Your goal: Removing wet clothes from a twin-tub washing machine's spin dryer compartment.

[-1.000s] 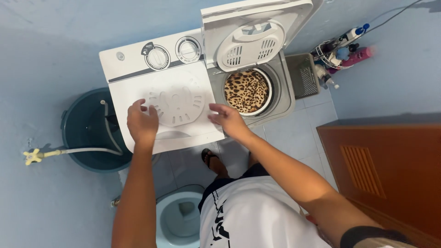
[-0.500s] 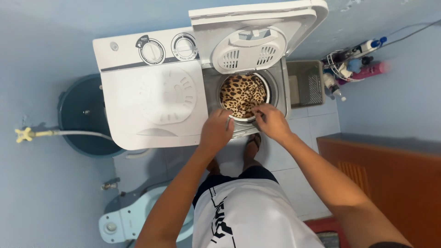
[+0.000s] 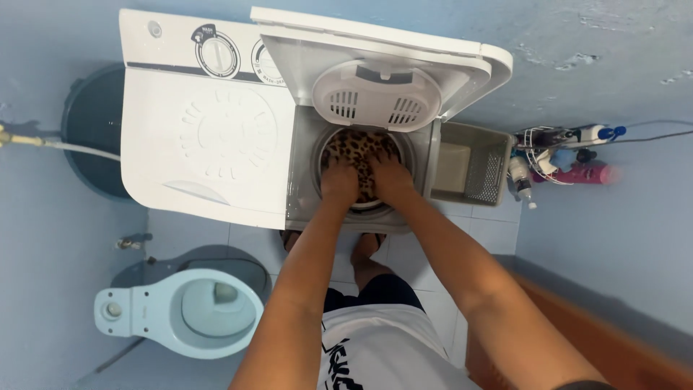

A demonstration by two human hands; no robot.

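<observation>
- Two hands down in the spin tub [image 3: 328, 144] of a white twin-tub washing machine [image 3: 209, 137], both pressed onto leopard-print cloth [image 3: 359, 148] that fills the round opening.
- Room is tight: raised spinner lid [image 3: 375, 65] stands right behind the hands, tub rim rings them close on all sides, so the open way out is up and toward me.
- Closed wash lid [image 3: 216, 144] on my left is flat and bare, free surface there.
- Grey basket [image 3: 480, 162] sits just beside the machine on my right; bottles [image 3: 570, 155] further right by the wall.
- Blue toilet [image 3: 184, 310] low on my left, dark bucket [image 3: 90, 130] behind the machine's left edge; floor strip at my feet is narrow.
- Left hand [image 3: 339, 180]: palm down on the cloth, fingers curled into it, knuckles up. I see contact, but I cannot tell whether it truly grips or just presses.
- Right hand [image 3: 392, 179]: same pose, touching the left one side by side, fingers buried in the cloth; grip not clear either.
- Both forearms run straight forward, nearly parallel, wrists over the tub's near rim.
</observation>
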